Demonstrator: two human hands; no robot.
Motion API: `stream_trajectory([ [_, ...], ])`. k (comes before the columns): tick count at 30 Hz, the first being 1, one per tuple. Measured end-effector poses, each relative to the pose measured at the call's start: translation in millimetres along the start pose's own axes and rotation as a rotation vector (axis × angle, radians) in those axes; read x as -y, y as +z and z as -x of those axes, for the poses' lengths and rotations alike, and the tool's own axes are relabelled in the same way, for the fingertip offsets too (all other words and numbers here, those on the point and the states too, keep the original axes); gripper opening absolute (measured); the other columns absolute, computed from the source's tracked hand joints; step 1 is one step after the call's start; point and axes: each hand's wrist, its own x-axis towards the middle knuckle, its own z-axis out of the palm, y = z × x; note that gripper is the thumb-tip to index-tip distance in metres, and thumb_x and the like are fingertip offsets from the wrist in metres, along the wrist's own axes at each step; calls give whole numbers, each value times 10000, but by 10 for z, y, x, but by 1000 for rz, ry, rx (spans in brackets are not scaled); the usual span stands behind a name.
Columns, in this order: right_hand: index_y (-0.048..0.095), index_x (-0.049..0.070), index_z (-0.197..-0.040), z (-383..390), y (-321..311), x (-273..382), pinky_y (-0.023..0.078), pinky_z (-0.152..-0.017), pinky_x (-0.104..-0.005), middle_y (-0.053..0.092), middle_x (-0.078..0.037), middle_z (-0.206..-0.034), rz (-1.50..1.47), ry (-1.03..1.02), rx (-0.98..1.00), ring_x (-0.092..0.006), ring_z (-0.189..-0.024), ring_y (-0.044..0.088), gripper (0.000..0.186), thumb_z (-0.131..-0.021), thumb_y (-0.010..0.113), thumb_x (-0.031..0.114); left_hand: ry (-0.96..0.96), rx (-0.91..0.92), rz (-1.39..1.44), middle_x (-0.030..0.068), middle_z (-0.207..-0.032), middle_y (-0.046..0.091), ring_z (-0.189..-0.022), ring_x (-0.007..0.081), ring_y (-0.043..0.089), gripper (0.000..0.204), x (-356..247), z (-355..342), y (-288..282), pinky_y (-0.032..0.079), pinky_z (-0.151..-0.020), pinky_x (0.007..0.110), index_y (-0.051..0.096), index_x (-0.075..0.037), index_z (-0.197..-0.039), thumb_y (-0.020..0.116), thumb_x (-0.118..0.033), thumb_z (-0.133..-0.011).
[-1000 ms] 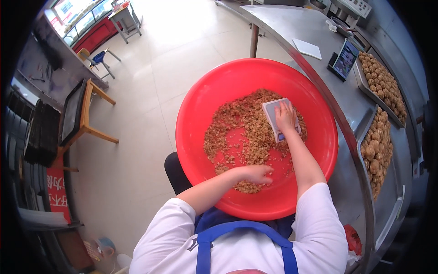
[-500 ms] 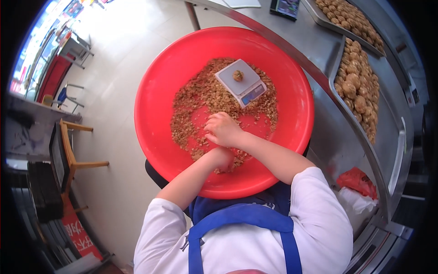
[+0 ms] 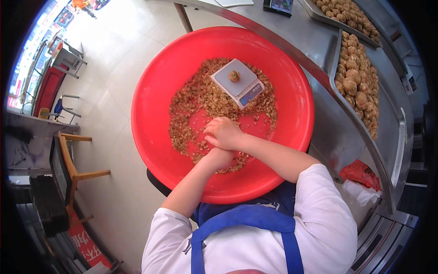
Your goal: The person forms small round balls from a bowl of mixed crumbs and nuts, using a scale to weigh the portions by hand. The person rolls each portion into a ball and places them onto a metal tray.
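Observation:
My two hands meet over a wide red basin (image 3: 157,150), low above its near half. My right hand (image 3: 223,133) lies on top, its fingers curled over my left hand. Just beneath it sits my left hand (image 3: 220,158), its fingers hidden; whatever is pressed between the palms does not show. Brown crumbly mixture (image 3: 191,98) is heaped in the far part of the basin, with loose crumbs around my hands. A small white digital scale (image 3: 248,78) rests on the heap, slightly tilted, bearing one round brown ball (image 3: 234,76).
To the right, a metal table (image 3: 319,98) holds a tray of brown balls (image 3: 357,80) and a second tray (image 3: 346,16) behind it. A phone (image 3: 279,6) lies near the table's far edge. Wooden stool legs (image 3: 75,157) and pale floor are at the left.
My left hand, blurred before near the crumbs, has come up against the underside of my right hand. The view has shifted slightly; ball and scale stay put.

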Motion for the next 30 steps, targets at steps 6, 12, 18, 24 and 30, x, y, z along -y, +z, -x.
stream_trajectory([
  [6, 639, 86, -989, -731, -476, -449, 449, -862, -445, 589, -120, -1020, 231, 199, -212, -297, -988, 561, 277, -785, 605, 271, -141, 73, -136, 142, -885, 673, -860, 314, 649, 231, 76, -14, -138, 511, -767, 431, 671, -73, -961, 625, -196, -771],
  [12, 528, 49, -1167, -587, -396, -1427, 438, -889, -454, 562, -164, -1128, 193, 492, -323, -347, -1048, 538, 350, -843, 583, 170, -164, -324, 249, 137, -856, 675, -847, 272, 655, 254, -118, -46, -487, 522, -771, 384, 661, -66, -1013, 595, -243, -843],
  [18, 536, 33, -1140, -321, -550, 121, 483, -826, -391, 640, -159, -1005, -557, 377, -226, -318, -952, 614, 285, -928, 519, 223, -51, -698, 2220, 132, -1262, 489, -1105, 285, 531, 690, 244, -11, -596, 443, -959, 435, 451, -38, -1276, 508, -599, -879],
  [24, 695, 89, -942, -281, -423, 316, 470, -822, -378, 630, -78, -911, -86, -6, -390, -266, -929, 566, 165, -800, 651, 161, -118, -941, 2426, 15, -788, 572, -793, 161, 572, 406, 242, 22, -669, 514, -756, 329, 560, -116, -846, 562, -520, -886],
  [30, 695, 69, -889, -223, -383, 293, 482, -782, -388, 623, -78, -840, -99, -30, -255, -273, -851, 581, 141, -769, 665, 136, -297, -894, 2295, 1, -753, 570, -744, 152, 569, 338, 507, -142, -459, 496, -677, 330, 543, -147, -769, 601, -458, -887],
])
